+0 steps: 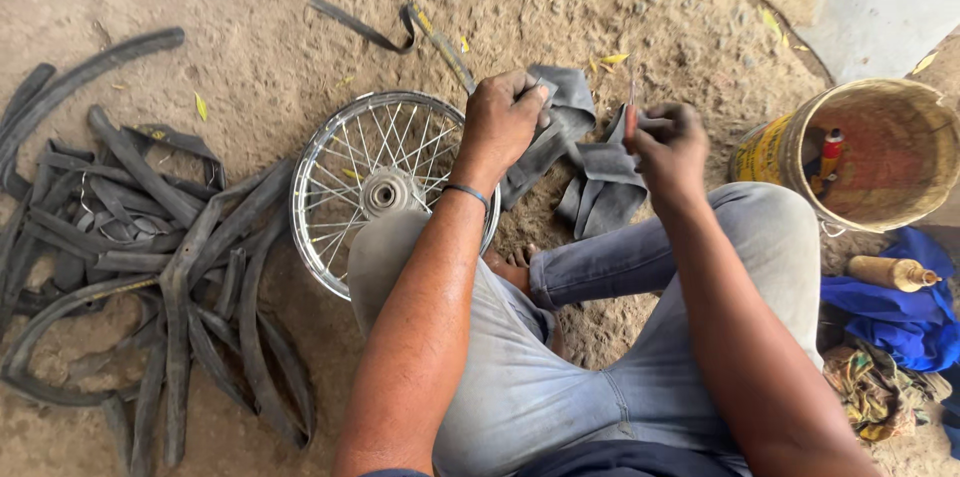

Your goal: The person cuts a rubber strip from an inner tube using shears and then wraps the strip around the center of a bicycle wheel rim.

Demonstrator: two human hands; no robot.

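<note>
Left hand (505, 117) clenched around a folded grey rubber tube (585, 162), held above the dirt floor (300, 47) just right of the spoked wheel rim (375, 182). Right hand (668, 142) closed on a thin red-handled tool (630, 117), touching the tube. Could slip and jab the left hand, judging by closeness. Far right: yellow-labelled bucket (875, 152) holding a red cylinder (830, 149).
</note>
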